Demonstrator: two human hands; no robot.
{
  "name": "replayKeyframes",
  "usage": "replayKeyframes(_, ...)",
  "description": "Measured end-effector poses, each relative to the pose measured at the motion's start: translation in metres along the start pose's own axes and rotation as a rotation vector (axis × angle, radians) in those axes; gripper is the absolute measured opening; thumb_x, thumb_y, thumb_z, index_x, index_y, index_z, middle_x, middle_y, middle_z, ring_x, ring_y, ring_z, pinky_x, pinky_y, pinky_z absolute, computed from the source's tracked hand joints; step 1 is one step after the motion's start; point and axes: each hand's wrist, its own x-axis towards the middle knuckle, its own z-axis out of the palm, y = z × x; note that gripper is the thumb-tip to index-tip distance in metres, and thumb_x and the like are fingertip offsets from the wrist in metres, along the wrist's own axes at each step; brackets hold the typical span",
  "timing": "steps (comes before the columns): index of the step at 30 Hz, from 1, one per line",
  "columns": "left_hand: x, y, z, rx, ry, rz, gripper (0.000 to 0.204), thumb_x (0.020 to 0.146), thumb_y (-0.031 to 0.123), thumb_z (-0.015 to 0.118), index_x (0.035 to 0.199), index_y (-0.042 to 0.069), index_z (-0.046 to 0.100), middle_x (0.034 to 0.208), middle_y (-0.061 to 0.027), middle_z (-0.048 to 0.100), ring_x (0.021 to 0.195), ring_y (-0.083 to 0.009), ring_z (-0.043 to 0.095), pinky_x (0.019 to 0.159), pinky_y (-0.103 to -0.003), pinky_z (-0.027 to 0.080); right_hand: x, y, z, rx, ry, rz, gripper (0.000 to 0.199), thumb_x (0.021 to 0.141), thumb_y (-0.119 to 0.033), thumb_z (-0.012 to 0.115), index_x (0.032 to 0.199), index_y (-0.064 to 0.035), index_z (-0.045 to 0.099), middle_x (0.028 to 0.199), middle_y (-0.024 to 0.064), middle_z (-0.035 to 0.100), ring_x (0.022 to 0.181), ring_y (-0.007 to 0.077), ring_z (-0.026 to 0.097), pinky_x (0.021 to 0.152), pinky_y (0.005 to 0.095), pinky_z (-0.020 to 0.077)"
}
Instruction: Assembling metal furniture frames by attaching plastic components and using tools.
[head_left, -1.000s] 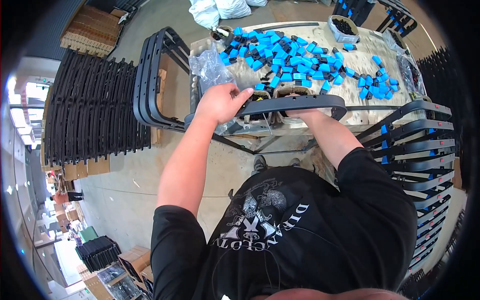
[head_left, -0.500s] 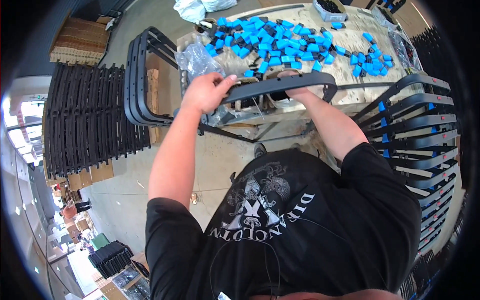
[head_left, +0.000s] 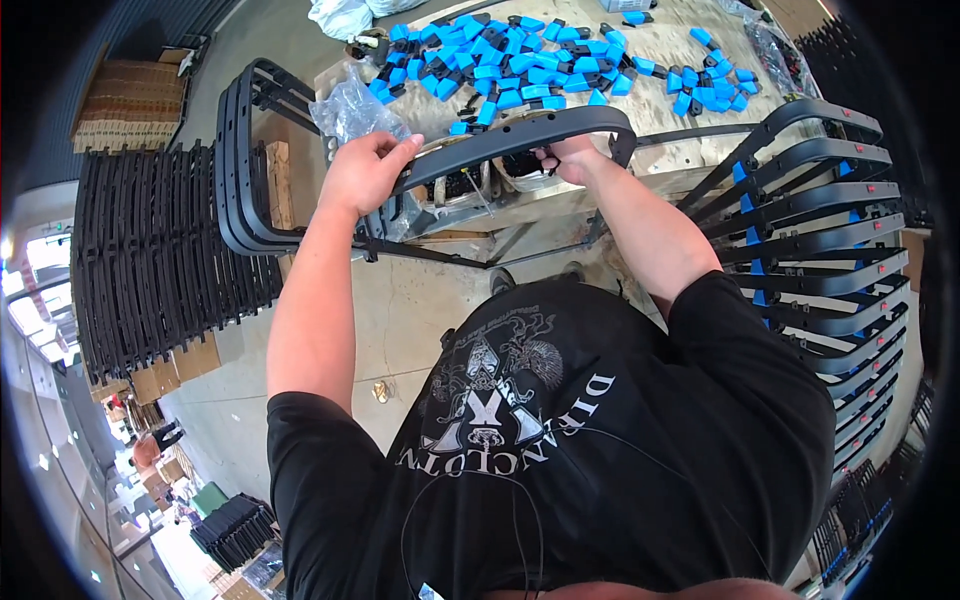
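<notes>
A dark grey bent tube frame [head_left: 490, 145] with small holes along its bar lies across the near edge of the worktable. My left hand [head_left: 366, 172] is closed around the left end of its bar, thumb on top. Behind the bar's right end, my right hand [head_left: 572, 160] pinches a small black part [head_left: 548, 162] above an open container [head_left: 527, 178] of dark pieces. The bar hides some of those fingers. Beside that container, a second one [head_left: 458, 187] holds small black pieces, and a thin screwdriver-like tool [head_left: 477, 190] leans there.
Many blue-and-black plastic pieces [head_left: 510, 65] are heaped on the wooden worktable [head_left: 665, 110]. Clear plastic wrap [head_left: 358, 108] lies at its left corner. More bent frames [head_left: 245, 165] stand at left, and a stack of frames [head_left: 830, 235] rises at right. Farther left are stacked black bars [head_left: 165, 245].
My right hand has lifted from inside the container, and a small black part now shows in its fingers. My left hand keeps its hold on the frame. The whole view has shifted slightly.
</notes>
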Motion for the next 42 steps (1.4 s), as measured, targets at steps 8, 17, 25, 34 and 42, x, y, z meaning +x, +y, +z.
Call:
replayKeyframes(8, 0.001, -0.004, 0.002, 0.004, 0.015, 0.015, 0.066, 0.090, 0.064, 0.066, 0.104, 0.001, 0.077, 0.094, -0.0201, 0.076, 0.090, -0.0323, 0.072, 0.085, -0.040, 0.055, 0.022, 0.002, 0.000, 0.195, 0.000, -0.270, 0.009, 0.103, -0.013, 0.055, 0.101, -0.0147, 0.063, 0.091, 0.0033, 0.065, 0.071, 0.0162, 0.058, 0.060, 0.0326, 0.0430)
replayKeyframes(17, -0.033, -0.032, 0.031, -0.018, 1.014, 0.743, 0.024, 0.082, 0.014, 0.076, 0.101, 0.005, 0.065, 0.093, -0.0112, 0.066, 0.084, -0.0327, 0.063, 0.078, -0.043, 0.050, -0.060, -0.003, 0.003, 0.473, -0.229, 0.075, 0.021, 0.102, -0.029, 0.056, 0.088, -0.0142, 0.054, 0.076, 0.0027, 0.049, 0.065, 0.0168, 0.044, 0.064, 0.0345, 0.0378)
replayKeyframes(25, -0.053, -0.086, 0.164, -0.029, 0.474, 0.395, 0.025, 0.085, 0.018, 0.071, 0.108, 0.007, 0.067, 0.110, -0.0155, 0.069, 0.104, -0.0360, 0.064, 0.091, -0.048, 0.049, -0.160, 0.051, -0.047, 0.298, 0.017, 0.262, 0.025, 0.102, -0.032, 0.057, 0.091, -0.0110, 0.051, 0.081, 0.0031, 0.049, 0.067, 0.0177, 0.044, 0.064, 0.0327, 0.0377)
replayKeyframes(34, 0.060, -0.060, 0.165, 0.105, -0.213, -0.256, 0.074, 0.090, 0.035, 0.068, 0.154, 0.008, 0.042, 0.157, -0.0229, 0.045, 0.143, -0.0395, 0.047, 0.118, -0.046, 0.039, -0.242, 0.073, -0.070, 0.267, 0.211, 0.114, 0.027, 0.100, -0.034, 0.059, 0.086, -0.0134, 0.051, 0.076, 0.0016, 0.048, 0.065, 0.0165, 0.045, 0.055, 0.0283, 0.0331)
replayKeyframes(42, 0.056, -0.075, 0.184, -0.057, -0.151, 0.020, 0.057, 0.101, 0.046, 0.051, 0.139, 0.005, 0.062, 0.142, -0.0267, 0.059, 0.137, -0.0406, 0.052, 0.115, -0.048, 0.040, -0.294, 0.140, -0.112, 0.380, 0.679, 0.025, 0.031, 0.099, -0.039, 0.064, 0.083, -0.0144, 0.054, 0.072, 0.0013, 0.050, 0.062, 0.0169, 0.048, 0.053, 0.0298, 0.0355)
